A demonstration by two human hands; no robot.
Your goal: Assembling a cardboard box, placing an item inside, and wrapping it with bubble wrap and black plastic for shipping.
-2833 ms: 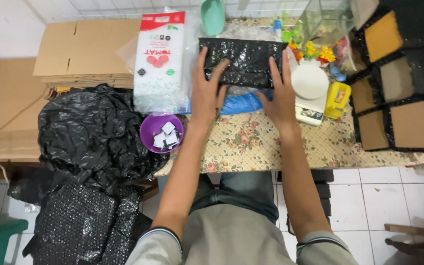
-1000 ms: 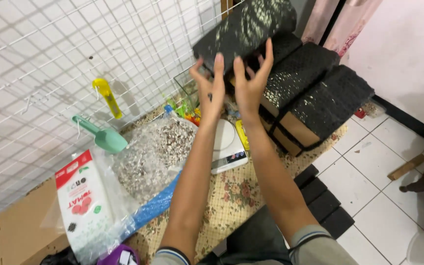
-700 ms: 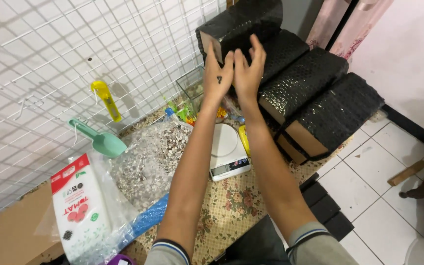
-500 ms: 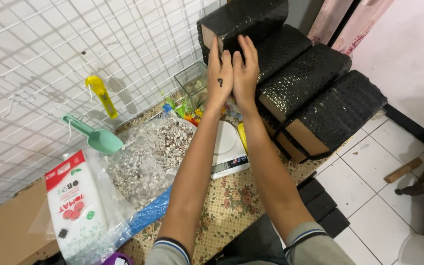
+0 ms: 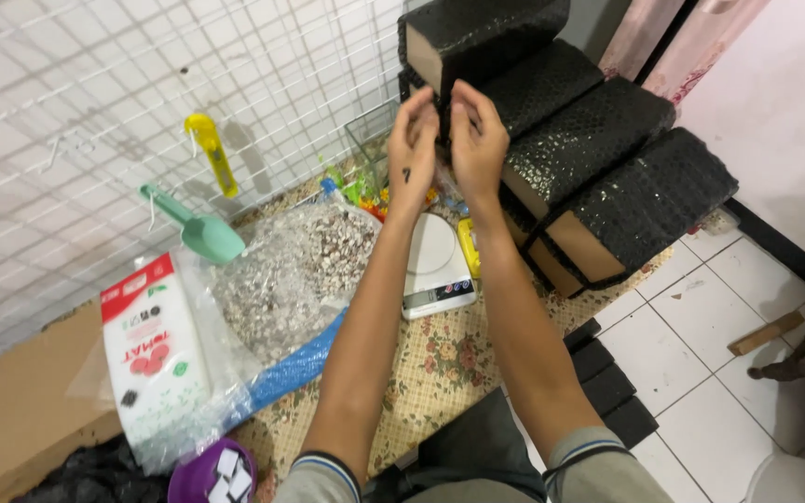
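The top black parcel [image 5: 491, 33] sits on a pile of black bubble-wrapped parcels, w/ its brown cardboard end facing the hands. Both hands are up at its lower front edge. The left hand [image 5: 412, 149] has fingers bent, tips touching the edge of the wrap. The right hand [image 5: 477, 140] is right next to it, fingers curled at the same spot. Can't tell if they pinch the wrap or just touch it.

To the right of the hands & lower, more black parcels [image 5: 607, 177] step down like stairs, each w/ a brown end showing.

Under the hands, close to the wrists, a white kitchen scale [image 5: 432, 265] sits on the desk [image 5: 449, 359], which has a flowery cloth. A small yellow thing [image 5: 469, 247] lies just beside the scale. Behind the left hand stands a clear box [image 5: 370, 140] w/ small colourful bits near it.

Left of the arms is a clear bag of small pebbles [image 5: 286, 275], w/ a blue strip at its bottom. Further left, a white & red bag [image 5: 146, 349]. A green scoop [image 5: 199, 228] & a yellow tool [image 5: 211, 149] hang on the white wire grid wall [image 5: 95, 93].

Near the left elbow is a purple cup [image 5: 211, 475] w/ white bits. Brown cardboard [image 5: 11, 419] lies far left. The floor [image 5: 701, 317] on the right has white tiles, w/ flat black pieces [image 5: 607, 382] & a small wood piece [image 5: 766, 333] on it.
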